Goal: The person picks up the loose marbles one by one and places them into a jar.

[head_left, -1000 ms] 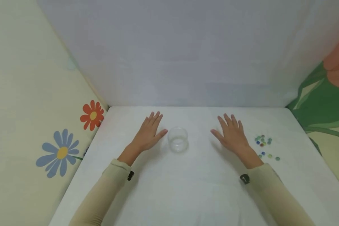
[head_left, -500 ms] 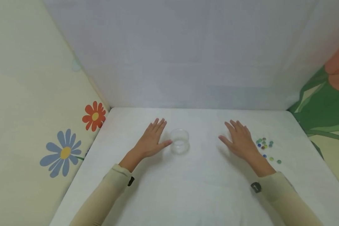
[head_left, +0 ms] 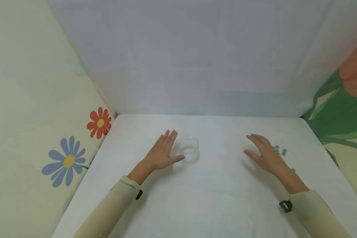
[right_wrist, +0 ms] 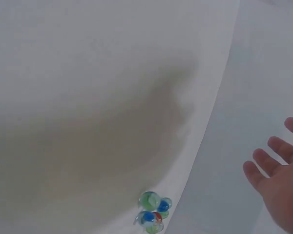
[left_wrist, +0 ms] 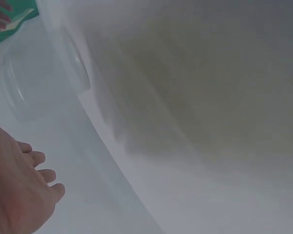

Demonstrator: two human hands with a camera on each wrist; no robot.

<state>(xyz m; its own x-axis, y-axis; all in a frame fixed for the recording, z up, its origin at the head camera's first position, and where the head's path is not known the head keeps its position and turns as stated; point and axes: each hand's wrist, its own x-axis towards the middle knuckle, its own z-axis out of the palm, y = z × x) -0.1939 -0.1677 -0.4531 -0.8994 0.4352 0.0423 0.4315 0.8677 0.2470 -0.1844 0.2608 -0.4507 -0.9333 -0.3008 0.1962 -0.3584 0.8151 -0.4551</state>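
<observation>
Our left hand (head_left: 161,154), thumb wide and gripping nothing, hovers beside the jar (head_left: 189,148); a careless thumb could tip it. Our right hand (head_left: 267,156), also wide and unladen, nears marbles (right_wrist: 150,217) a brush might scatter.

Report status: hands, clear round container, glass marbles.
Left hand open beside clear round container, contact unclear. Right hand open, empty, near glass marbles. Head view: right hand partly hides marbles.
</observation>
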